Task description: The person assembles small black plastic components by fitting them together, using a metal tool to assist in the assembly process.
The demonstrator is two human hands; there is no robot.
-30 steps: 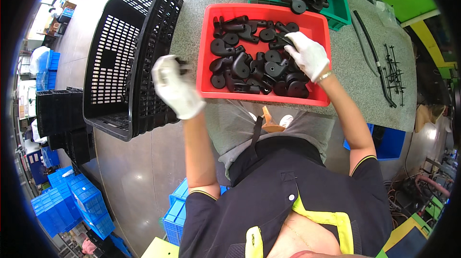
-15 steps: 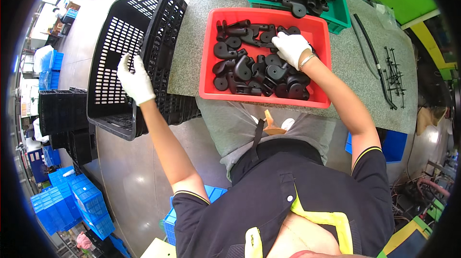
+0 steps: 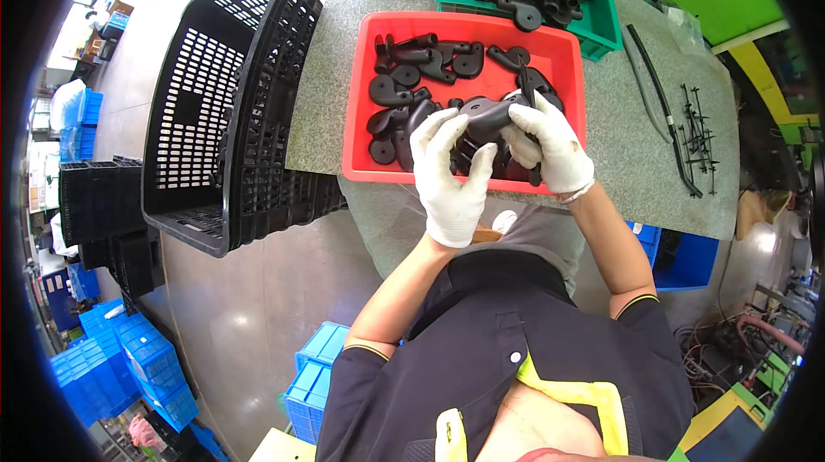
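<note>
Both my hands wear white gloves and meet above a red tray [image 3: 354, 131] heaped with black plastic parts [image 3: 394, 88], each with a round disc-like end. In my right hand [image 3: 552, 146], fingers are closed on a black plastic part [image 3: 486, 117], which lies sideways over the pile. A narrow dark piece [image 3: 527, 84] stands up beside these fingers; whether it is held too, I cannot tell. My left hand [image 3: 451, 171] is cupped at the part's left end, thumb and fingers apart, fingertips at or touching it.
Beyond the red tray, a green bin [image 3: 608, 19] holds more black parts. A slatted black crate [image 3: 193, 118] stands at the table's left. On the right lie a black rod [image 3: 662, 101] and thin black branched pieces [image 3: 698, 140]. Blue crates [image 3: 142, 350] are stacked on the floor.
My left hand has swung from beside the black crate to the right, over the red tray. My right hand has drawn nearer, and a black part is now lifted from the pile.
</note>
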